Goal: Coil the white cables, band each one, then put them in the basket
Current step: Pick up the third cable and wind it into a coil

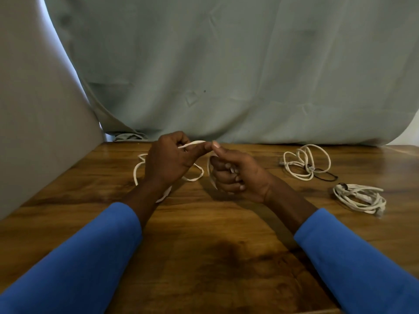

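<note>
The white cable (pixel 192 144) being worked on sits at the middle of the counter (pixel 204 257), toward its far edge, and is partly lifted. The left hand (pixel 167 159) pinches a short stretch between thumb and fingers, a narrow grip that raises that stretch off the wood. The rest of the cable trails in slack loops under and to the left of this hand.

The right hand (pixel 235 177) has its lower fingers curled round another part of the same cable. White shows inside the fist and a strand hangs down on its left side, while the forefinger points up and meets the left fingertips. From this I judge that the right hand acts as the core for the turns and the left hand feeds cable to it. Coiling seems barely begun, since most of the length lies loose.

Well apart to the right, a second cable (pixel 303 164) lies in open loops near the far edge. A black band (pixel 326 176) lies against its near right side, but I cannot tell whether it goes round the loops. Nearer and further right, a third cable (pixel 360 198) is bundled tighter, with a dark tie (pixel 342 185) at its left end.

No basket is in view. A pale cloth (pixel 226 75) hangs behind the counter. The left wrist lies over the slack loops, so they could catch on it as cable is drawn in.
</note>
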Tool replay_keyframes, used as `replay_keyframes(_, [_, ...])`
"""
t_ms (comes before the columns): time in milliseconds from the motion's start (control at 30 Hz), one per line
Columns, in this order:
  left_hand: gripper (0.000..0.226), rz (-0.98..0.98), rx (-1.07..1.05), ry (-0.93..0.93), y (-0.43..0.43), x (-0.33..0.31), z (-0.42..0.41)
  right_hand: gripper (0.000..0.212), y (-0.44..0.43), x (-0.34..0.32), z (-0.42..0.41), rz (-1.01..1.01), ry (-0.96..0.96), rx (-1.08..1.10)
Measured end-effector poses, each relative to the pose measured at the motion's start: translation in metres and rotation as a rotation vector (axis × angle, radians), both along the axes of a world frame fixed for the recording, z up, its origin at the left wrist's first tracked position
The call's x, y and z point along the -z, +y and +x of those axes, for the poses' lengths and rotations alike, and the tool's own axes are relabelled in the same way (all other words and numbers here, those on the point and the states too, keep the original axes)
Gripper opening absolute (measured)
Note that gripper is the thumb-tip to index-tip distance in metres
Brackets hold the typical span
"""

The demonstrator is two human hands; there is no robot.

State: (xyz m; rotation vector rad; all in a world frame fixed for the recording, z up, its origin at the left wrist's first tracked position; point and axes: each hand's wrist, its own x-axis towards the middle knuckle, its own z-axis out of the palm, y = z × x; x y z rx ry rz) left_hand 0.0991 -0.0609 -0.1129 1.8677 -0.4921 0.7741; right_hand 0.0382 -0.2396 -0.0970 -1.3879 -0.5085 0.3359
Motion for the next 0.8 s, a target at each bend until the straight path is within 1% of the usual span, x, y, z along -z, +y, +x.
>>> replay_keyframes(33, [0.078, -0.019, 0.058, 0.049, -0.001, 0.002, 0.001, 0.055, -0.001, 0.000, -0.002, 0.068, 0.024, -0.068])
replay_keyframes(67, [0.080, 0.006, 0.089, 0.096, -0.001, 0.004, 0.002, 0.055, -0.002, -0.001, -0.003, 0.163, 0.044, -0.098])
replay_keyframes(100, [0.080, 0.103, 0.086, 0.127, -0.001, 0.006, 0.003, 0.057, -0.002, -0.004, -0.006, 0.282, 0.070, -0.091])
replay_keyframes(167, [0.069, 0.450, 0.012, 0.154, 0.001, 0.011, 0.005, 0.057, -0.004, -0.013, -0.007, 0.543, 0.123, 0.040])
replay_keyframes(233, [0.055, 0.755, -0.081, 0.142, 0.000, 0.014, 0.007, 0.051, -0.016, -0.024, -0.002, 0.796, 0.144, 0.245])
replay_keyframes(300, [0.054, 0.938, -0.139, 0.105, -0.005, 0.013, 0.008, 0.041, -0.038, -0.030, 0.005, 1.001, 0.110, 0.414])
replay_keyframes(367, [0.042, 0.995, -0.128, 0.042, -0.011, 0.010, 0.005, 0.044, -0.063, -0.032, 0.011, 1.115, 0.073, 0.530])
replay_keyframes(433, [0.033, 0.976, -0.061, -0.031, -0.016, 0.009, 0.000, 0.049, -0.086, -0.030, 0.016, 1.139, 0.045, 0.627])
replay_keyframes(500, [0.033, 0.961, -0.013, -0.137, -0.019, 0.008, -0.005, 0.047, -0.100, -0.025, 0.019, 1.149, 0.045, 0.697])
replay_keyframes(567, [0.032, 1.000, -0.006, -0.218, -0.024, 0.010, -0.007, 0.045, -0.104, -0.021, 0.021, 1.133, 0.066, 0.732])
replay_keyframes(667, [0.028, 1.130, -0.052, -0.284, -0.030, 0.008, -0.011, 0.047, -0.095, -0.019, 0.022, 1.060, 0.104, 0.713])
replay_keyframes(733, [0.028, 1.202, -0.026, -0.341, -0.033, 0.007, -0.016, 0.053, -0.080, -0.017, 0.023, 1.005, 0.120, 0.664])
replay_keyframes(800, [0.027, 1.235, 0.032, -0.404, -0.036, 0.004, -0.023, 0.054, -0.066, -0.016, 0.024, 0.982, 0.123, 0.641])
